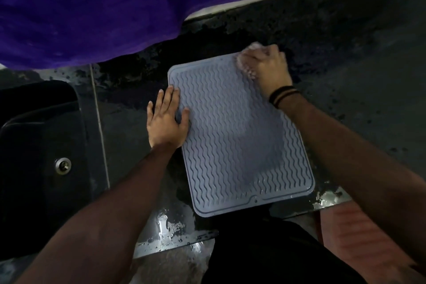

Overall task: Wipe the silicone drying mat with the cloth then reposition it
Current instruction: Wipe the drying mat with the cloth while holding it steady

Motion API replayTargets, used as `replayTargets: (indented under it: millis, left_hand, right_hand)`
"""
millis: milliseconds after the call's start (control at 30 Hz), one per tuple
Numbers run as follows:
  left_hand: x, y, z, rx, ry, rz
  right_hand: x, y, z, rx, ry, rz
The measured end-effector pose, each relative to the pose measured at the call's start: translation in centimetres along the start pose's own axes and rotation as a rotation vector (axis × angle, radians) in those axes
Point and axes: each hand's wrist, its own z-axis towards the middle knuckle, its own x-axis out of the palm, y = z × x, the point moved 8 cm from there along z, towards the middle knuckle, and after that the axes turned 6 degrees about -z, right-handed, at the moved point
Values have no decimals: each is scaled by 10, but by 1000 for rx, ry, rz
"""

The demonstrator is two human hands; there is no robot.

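Grey silicone mat [239, 136] flat on dark table [357, 90], near edge overhanging the front. Left hand [167, 120] pressing flat, fingers straight, on left edge. Right hand [268, 65] gripping pale cloth [247, 62] at far right corner.

Surface finishes noted

We find the silicone drying mat [235, 136] matt with wavy ridges; around it, the dark stone counter [345, 57] is mottled, wet-glossy near its front edge.

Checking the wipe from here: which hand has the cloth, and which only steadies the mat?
The right hand, with dark bands at its wrist, grips the pale cloth at the mat's far right corner. The left hand lies flat with straight fingers on the mat's left edge.
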Motion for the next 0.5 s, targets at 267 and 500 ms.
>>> replayTargets:
  millis: [267, 500]
  left_hand:
    - [3, 1, 1, -8, 14, 13]
    - [3, 1, 2, 0, 2, 32]
  right_hand:
    - [-25, -3, 2, 204, -67, 115]
    - [-23, 190, 23, -276, 45, 121]
